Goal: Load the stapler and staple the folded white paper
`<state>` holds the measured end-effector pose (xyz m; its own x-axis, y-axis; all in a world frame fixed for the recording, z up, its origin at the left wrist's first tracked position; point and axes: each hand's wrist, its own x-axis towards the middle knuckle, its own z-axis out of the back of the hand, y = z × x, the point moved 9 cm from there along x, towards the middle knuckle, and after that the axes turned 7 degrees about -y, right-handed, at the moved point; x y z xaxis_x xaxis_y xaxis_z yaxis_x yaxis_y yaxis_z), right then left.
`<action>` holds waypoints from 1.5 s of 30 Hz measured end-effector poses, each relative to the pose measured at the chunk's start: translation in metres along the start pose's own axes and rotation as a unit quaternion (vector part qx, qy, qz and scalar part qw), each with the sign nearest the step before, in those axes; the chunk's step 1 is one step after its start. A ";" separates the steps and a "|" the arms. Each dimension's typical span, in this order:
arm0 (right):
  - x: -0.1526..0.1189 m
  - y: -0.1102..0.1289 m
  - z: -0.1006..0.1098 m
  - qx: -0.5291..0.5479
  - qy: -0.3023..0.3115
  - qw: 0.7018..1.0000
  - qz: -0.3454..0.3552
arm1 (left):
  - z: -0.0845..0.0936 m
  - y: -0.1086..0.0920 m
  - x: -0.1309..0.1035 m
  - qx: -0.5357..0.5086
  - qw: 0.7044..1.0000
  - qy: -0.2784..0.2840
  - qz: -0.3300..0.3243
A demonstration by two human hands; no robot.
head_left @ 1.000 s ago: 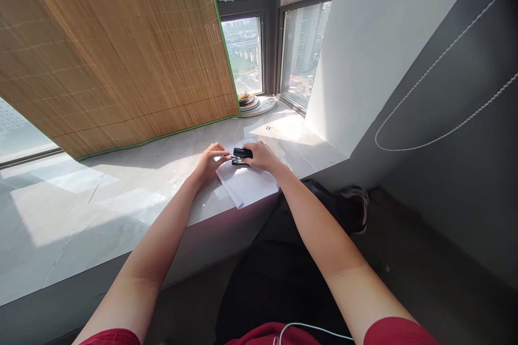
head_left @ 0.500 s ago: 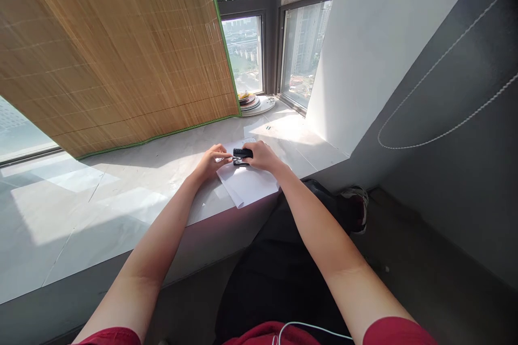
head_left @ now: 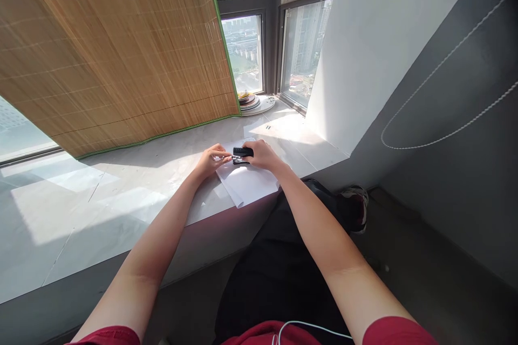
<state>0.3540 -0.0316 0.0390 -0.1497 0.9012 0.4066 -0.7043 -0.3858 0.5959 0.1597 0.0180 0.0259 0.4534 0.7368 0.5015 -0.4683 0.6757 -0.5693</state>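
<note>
A black stapler (head_left: 243, 152) lies sideways above the white paper (head_left: 251, 183) on the sill, its jaws parted and pointing left. My right hand (head_left: 262, 154) is wrapped round its right end. From the left, my left hand (head_left: 213, 160) reaches in with finger and thumb pinched together at the stapler's front, where a bit of shiny metal shows between the jaws. Whether the fingertips grip that metal or some small piece is too small to make out. The paper looks folded, with one corner lifted near the sill's front edge.
The tiled window sill (head_left: 133, 172) runs along the window. Two tiny dark bits (head_left: 268, 127) lie beyond the paper. Stacked plates (head_left: 254, 104) stand in the window corner. A bamboo blind (head_left: 121, 48) hangs at the left, and a beaded cord (head_left: 424, 86) loops at the right.
Both hands and the stapler hold almost the same place. The fingertips of my left hand have shifted very slightly at the stapler's front.
</note>
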 end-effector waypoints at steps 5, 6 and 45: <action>0.001 -0.001 0.002 0.017 -0.017 1.000 0.007 | 0.000 -0.001 -0.001 0.004 1.000 0.010 0.002; 0.002 -0.002 0.002 0.026 -0.022 0.999 0.012 | 0.001 -0.002 -0.001 0.004 1.000 0.011 0.005; -0.001 0.018 -0.022 0.180 0.023 0.983 0.023 | 0.034 0.018 0.000 -0.039 0.980 -0.159 0.118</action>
<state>0.3263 -0.0354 0.0344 -0.2133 0.8857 0.4123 -0.4062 -0.4642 0.7871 0.1250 0.0313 0.0380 0.0757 0.8504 0.5207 -0.4670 0.4916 -0.7350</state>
